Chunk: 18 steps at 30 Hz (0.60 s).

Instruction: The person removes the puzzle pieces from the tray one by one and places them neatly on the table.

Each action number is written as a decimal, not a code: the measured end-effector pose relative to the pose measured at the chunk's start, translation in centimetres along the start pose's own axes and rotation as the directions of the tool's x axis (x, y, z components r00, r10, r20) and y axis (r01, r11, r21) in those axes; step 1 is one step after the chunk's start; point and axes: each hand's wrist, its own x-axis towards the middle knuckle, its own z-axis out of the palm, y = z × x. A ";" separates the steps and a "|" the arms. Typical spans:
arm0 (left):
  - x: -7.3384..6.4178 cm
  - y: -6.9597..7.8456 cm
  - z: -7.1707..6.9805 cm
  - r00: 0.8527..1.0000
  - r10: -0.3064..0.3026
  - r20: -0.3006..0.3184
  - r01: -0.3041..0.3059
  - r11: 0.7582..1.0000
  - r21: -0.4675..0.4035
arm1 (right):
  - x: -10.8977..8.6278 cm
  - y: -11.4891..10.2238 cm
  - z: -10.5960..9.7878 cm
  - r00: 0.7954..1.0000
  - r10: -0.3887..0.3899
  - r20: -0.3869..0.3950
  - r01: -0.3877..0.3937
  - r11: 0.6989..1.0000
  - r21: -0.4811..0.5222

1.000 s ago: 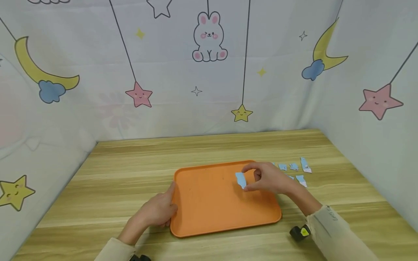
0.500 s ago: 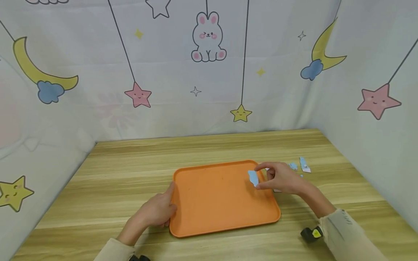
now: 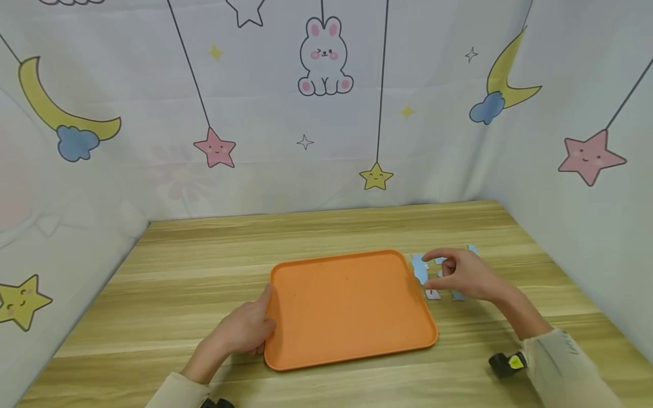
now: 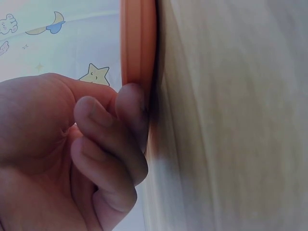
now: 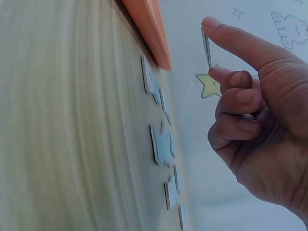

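My right hand pinches a thin light-blue puzzle piece by its ends, between thumb and index finger. In the right wrist view the held piece shows edge-on, well above the table, with the other fingers curled in. My left hand grips the left rim of an orange tray. Seen from the left wrist, its fingers bend against the tray's edge. More puzzle pieces lie right of the tray, partly hidden behind my right hand in the head view.
The wooden table meets a white cloth backdrop printed with stars, moons and a rabbit at the back and sides. One puzzle piece lies close to the tray's right rim.
My right hand has moved right with the puzzle piece, from over the tray to past its right rim, above the other pieces. The left hand and the tray have stayed put.
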 end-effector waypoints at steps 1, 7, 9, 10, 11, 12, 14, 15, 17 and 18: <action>0.0 0.0 0.0 1.000 -0.002 0.002 0.002 1.000 -0.004 | -0.1 0.2 -0.3 1.000 0.000 -0.004 0.000 1.000 0.001; 0.0 0.0 -0.1 1.000 0.006 0.007 -0.006 1.000 -0.021 | -1.0 1.7 -1.7 1.000 0.018 -0.021 -0.017 1.000 0.026; 0.0 0.0 -0.1 1.000 0.012 0.009 -0.012 1.000 -0.023 | -1.2 2.2 -2.1 0.999 0.023 -0.021 -0.023 0.999 0.035; 0.0 0.0 -0.1 1.000 0.015 0.009 -0.014 1.000 -0.023 | -1.4 2.4 -2.3 0.999 0.027 -0.022 -0.026 0.999 0.044; 0.0 -0.1 -0.1 1.000 0.017 0.009 -0.017 1.000 -0.022 | -1.5 2.6 -2.5 0.999 0.028 -0.024 -0.026 0.999 0.046; 0.0 -0.1 -0.1 1.000 0.020 0.010 -0.020 1.000 -0.020 | -1.6 2.7 -2.7 0.999 0.030 -0.027 -0.028 0.998 0.047; 0.0 -0.1 -0.1 1.000 0.024 0.009 -0.024 1.000 -0.020 | -1.9 3.1 -3.1 0.999 0.035 -0.031 -0.033 0.998 0.056; 0.0 -0.1 -0.1 1.000 0.026 0.009 -0.026 0.999 -0.020 | -2.0 3.3 -3.3 0.999 0.036 -0.033 -0.034 0.998 0.056; -0.1 -0.1 -0.1 1.000 0.029 0.010 -0.029 0.999 -0.019 | -2.3 3.8 -3.7 0.998 0.038 -0.040 -0.036 0.998 0.048; -0.1 -0.1 -0.1 1.000 0.029 0.009 -0.029 0.999 -0.018 | -2.4 4.0 -3.8 0.998 0.039 -0.042 -0.037 0.998 0.044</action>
